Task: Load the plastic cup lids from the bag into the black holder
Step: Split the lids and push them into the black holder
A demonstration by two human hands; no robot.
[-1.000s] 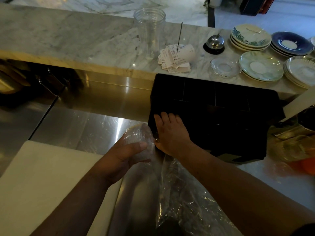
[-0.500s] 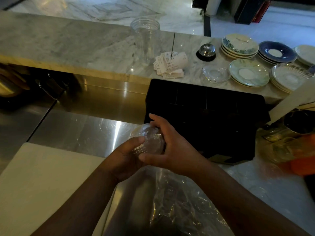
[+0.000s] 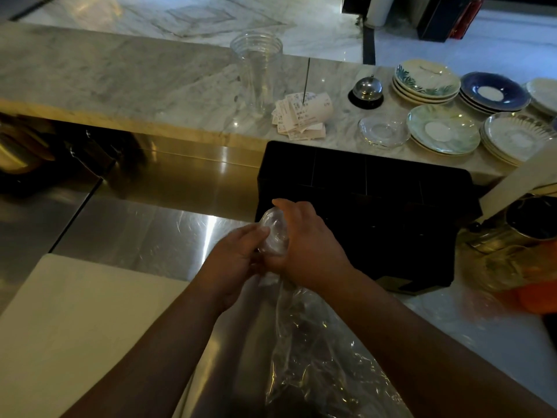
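Note:
A stack of clear plastic cup lids is held between both hands, just in front of the left front corner of the black holder. My left hand grips the stack from the left and below. My right hand wraps over its top and right side. The clear plastic bag hangs crumpled from the lids down between my forearms. The holder's compartments look dark, and I cannot tell what is in them.
A white board lies at the lower left on the steel counter. On the marble ledge stand a clear tall cup, a receipt spike, a bell and stacked saucers. Glass and orange items sit right of the holder.
My right hand left the holder's front edge and closed over the lid stack that my left hand holds. The stack rose slightly toward the holder.

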